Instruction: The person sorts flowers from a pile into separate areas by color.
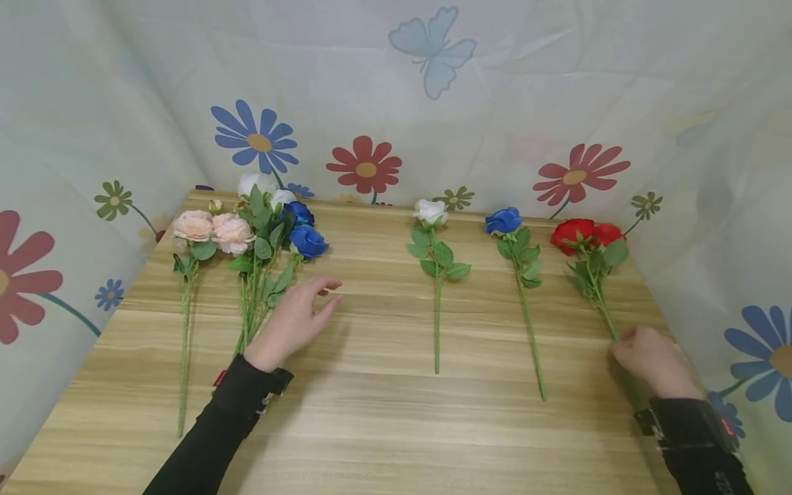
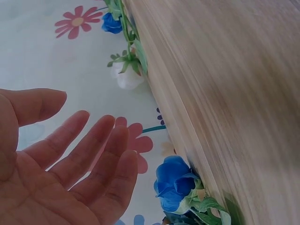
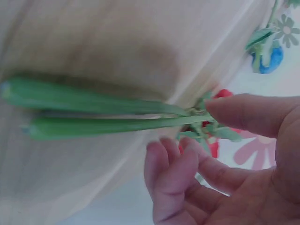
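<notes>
Right hand (image 1: 646, 357) is working at the near right edge of the wooden table (image 1: 383, 412); fingers curled, thumb over, closing on the lower ends of the red rose stems (image 1: 603, 309); in the right wrist view two green stems (image 3: 103, 112) are lying side by side, with the thumb and curled fingers (image 3: 171, 173) gathering around them where they meet the leaves; whether the pinch is fully closed I cannot tell, though the fingertips are at the stems.

Left hand (image 1: 291, 320) is lying flat on the table, fingers spread and relaxed, holding nothing; in the left wrist view the open palm (image 2: 61, 168) is showing, with a blue bloom (image 2: 176, 180) just beside the fingertips; this hand is resting just right of the mixed bunch (image 1: 262, 234) of pink, white and blue flowers.

Middle distance: a single white rose (image 1: 431, 212) and a single blue rose (image 1: 504, 220) are lying apart, stems toward the person; the red blooms (image 1: 584, 234) are lying farthest right, near the flowered cloth backdrop (image 1: 396, 103).

Judgement on technique: the two red stems are thin and lying flat, so both need taking in one pinch, low on the stalk and clear of the leaves; lifting with the heads trailing should keep them from catching the blue rose beside them; the risk is one stem slipping out if only the upper one is being caught.
</notes>
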